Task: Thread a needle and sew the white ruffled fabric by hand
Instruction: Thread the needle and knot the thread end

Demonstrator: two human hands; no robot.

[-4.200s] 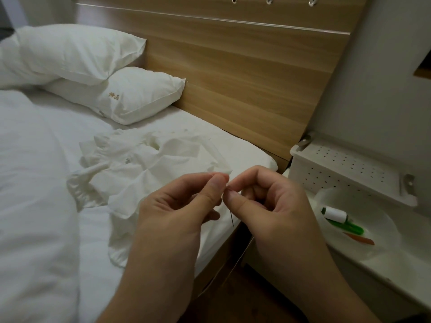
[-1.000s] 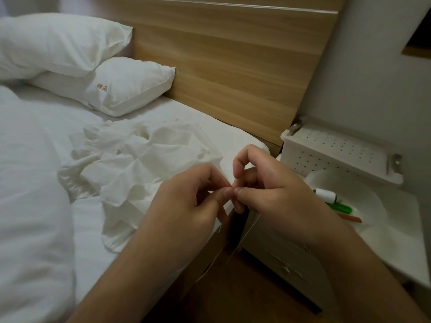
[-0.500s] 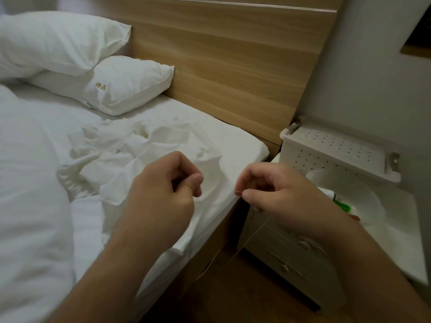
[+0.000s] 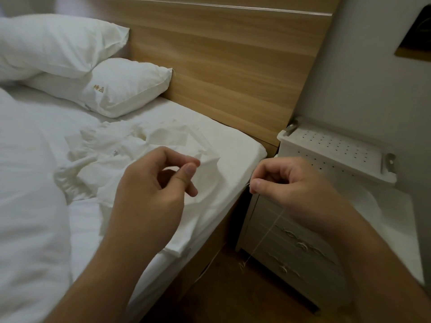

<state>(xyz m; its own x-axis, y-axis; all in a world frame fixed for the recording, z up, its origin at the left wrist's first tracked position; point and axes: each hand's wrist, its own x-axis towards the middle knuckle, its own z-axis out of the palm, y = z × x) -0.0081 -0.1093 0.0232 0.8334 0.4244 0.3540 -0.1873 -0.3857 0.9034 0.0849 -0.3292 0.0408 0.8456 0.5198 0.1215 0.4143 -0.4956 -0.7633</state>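
Holding both hands up over the edge of the bed, well apart from each other. Pinching thumb against forefinger with the left hand, the other fingers curled loosely beneath; whatever sits in that pinch being too small to make out, so not possible to say if the needle is there. Pinching the thread between thumb and forefinger of the right hand, a short end poking out to the left of the thumb tip and the long part hanging down and trailing towards the floor, ending in a small frayed tuft near the foot of the bedside cabinet.

Lying crumpled on the white sheet just beyond the left hand, the white ruffled fabric, spreading from the middle of the bed towards its right edge, with a gathered frill showing at its left side. Resting farther back against the wooden headboard, two white pillows, the upper one overlapping the lower, which is carrying small gold lettering. Bulging along the left side, a white duvet. Sitting on top of the cabinet to the right, a white perforated tray against the pale wall.
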